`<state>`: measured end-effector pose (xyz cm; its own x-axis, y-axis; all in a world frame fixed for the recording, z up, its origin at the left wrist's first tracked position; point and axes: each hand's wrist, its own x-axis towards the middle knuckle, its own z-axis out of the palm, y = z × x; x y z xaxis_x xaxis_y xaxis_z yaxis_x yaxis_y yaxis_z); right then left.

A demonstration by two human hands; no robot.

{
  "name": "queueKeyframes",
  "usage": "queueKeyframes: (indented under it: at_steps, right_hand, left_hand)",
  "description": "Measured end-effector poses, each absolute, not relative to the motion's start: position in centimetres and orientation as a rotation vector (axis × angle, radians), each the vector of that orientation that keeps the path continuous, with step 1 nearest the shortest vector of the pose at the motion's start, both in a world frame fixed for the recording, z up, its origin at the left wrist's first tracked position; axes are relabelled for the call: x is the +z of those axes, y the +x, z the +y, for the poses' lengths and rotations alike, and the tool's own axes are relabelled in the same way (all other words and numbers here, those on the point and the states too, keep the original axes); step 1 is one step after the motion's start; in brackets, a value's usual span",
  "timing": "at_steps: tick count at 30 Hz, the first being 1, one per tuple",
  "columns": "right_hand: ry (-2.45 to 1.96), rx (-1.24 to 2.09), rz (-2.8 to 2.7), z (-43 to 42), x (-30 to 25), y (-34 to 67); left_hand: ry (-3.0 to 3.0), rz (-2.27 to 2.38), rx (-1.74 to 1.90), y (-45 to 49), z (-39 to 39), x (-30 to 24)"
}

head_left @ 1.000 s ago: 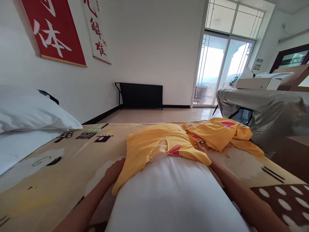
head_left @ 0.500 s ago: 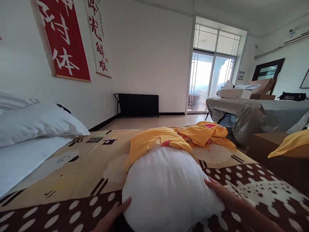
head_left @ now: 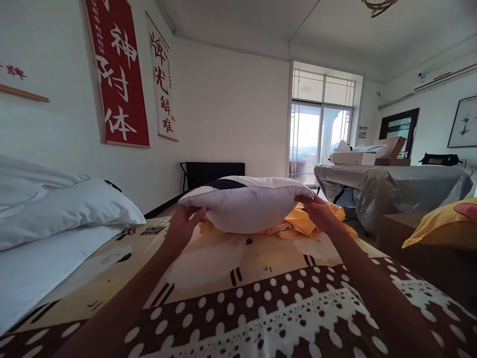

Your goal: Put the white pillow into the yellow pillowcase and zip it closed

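A plump white pillow (head_left: 246,211) with a black patch on its upper side is held up above the far part of the bed. My left hand (head_left: 186,219) grips its left corner, and my right hand (head_left: 313,206) pinches the right corner. Both arms are stretched forward. Behind and below the pillow lies a crumpled yellow cloth (head_left: 303,223) with printed figures, partly hidden by the pillow and my right hand. Under everything spreads a patterned bed cover (head_left: 208,273) in beige, brown and white.
White pillows (head_left: 67,214) are stacked at the left. At the right, a yellow cushion (head_left: 439,223) rests by a cardboard box (head_left: 402,231). Beyond stands a plastic-covered table (head_left: 391,184) with boxes and a black bag (head_left: 439,159). A black folded frame (head_left: 216,170) leans near the far wall.
The pillow has gone from lying on the bed to being raised farther forward, with its black patch now showing. Both hands moved forward to its corners. The view tilted up.
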<state>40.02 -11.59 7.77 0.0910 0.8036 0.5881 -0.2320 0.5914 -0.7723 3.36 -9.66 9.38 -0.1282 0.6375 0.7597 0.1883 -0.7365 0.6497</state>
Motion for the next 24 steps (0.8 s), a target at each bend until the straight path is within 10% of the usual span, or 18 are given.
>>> queueKeyframes:
  at_steps: [7, 24]
  right_hand:
    - [-0.686, 0.367, -0.834, -6.8, 5.0, 39.1]
    - [-0.652, 0.530, -0.854, -7.9, -1.2, 38.5]
  left_hand:
    - [1.610, 1.188, 2.620, 6.0, -6.0, 9.1]
    - [1.459, 0.458, 2.228, 8.0, -10.3, 4.1]
